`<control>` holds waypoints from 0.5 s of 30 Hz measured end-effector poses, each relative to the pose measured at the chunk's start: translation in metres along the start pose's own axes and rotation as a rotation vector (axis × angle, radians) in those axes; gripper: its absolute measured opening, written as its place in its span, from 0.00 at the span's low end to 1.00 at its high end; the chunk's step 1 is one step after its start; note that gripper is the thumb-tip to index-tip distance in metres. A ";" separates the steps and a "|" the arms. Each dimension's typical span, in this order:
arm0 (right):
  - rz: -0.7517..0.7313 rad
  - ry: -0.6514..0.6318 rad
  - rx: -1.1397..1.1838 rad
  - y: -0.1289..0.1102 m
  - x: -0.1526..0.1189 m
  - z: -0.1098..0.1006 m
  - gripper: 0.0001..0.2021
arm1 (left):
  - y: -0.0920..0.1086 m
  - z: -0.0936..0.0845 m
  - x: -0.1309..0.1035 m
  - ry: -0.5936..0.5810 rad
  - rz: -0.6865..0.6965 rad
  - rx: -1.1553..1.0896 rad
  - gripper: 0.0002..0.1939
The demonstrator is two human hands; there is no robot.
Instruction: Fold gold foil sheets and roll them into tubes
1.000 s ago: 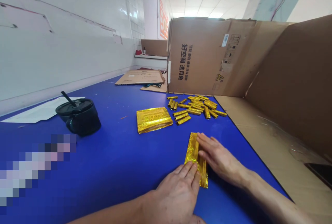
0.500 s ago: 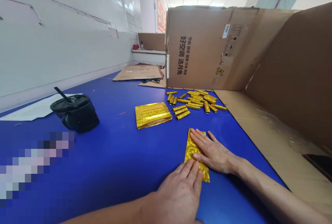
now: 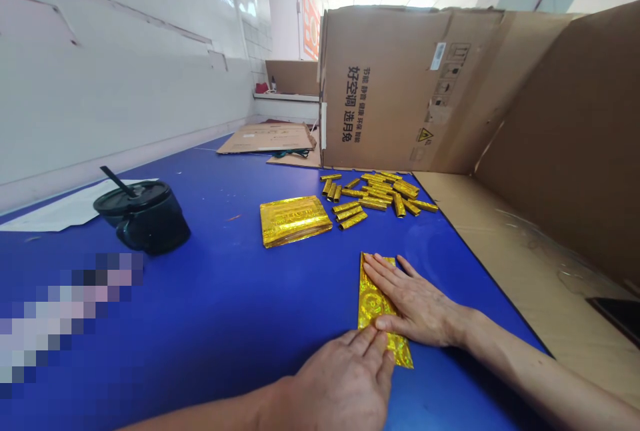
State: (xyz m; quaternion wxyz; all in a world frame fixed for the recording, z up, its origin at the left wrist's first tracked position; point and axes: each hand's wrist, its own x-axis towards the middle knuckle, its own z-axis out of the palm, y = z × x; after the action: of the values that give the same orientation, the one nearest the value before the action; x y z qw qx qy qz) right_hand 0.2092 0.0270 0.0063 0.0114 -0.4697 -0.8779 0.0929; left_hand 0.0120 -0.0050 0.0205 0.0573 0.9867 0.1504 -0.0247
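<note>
A folded sheet of shiny gold foil paper lies flat on the blue table, its long side running away from me. My right hand rests on its right part, fingers stretched out and palm down. On the near end of the sheet lie the fingertips of my left hand, extended close together and almost touching my right thumb. A stack of flat gold foil sheets sits farther back to the left. Behind the hands, several rolled gold foil tubes form a loose pile.
A dark lidded mug with a handle stands at the left by a white paper. A big cardboard box rises at the back and right. Flat cardboard pieces lie at the table's far end.
Both hands and the gold sheet have shifted slightly nearer to me. The sheet lies a little differently, with more of its patterned face showing between the hands.
</note>
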 end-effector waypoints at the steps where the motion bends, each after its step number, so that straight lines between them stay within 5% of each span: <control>1: -0.001 -0.001 0.000 0.000 0.000 0.000 0.38 | -0.001 0.001 -0.001 0.010 0.007 -0.005 0.21; 10: 0.003 -0.016 -0.007 -0.001 -0.001 -0.003 0.39 | -0.006 0.000 -0.003 0.056 0.056 0.031 0.19; 15: -0.003 -0.021 -0.012 -0.001 -0.001 -0.003 0.39 | -0.006 0.016 0.000 0.218 0.068 0.128 0.17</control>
State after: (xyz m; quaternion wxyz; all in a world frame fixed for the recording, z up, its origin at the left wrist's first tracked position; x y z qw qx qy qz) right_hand 0.2088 0.0260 0.0096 -0.0004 -0.4674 -0.8792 0.0924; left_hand 0.0093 -0.0008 0.0036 -0.0216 0.9897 0.1203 0.0750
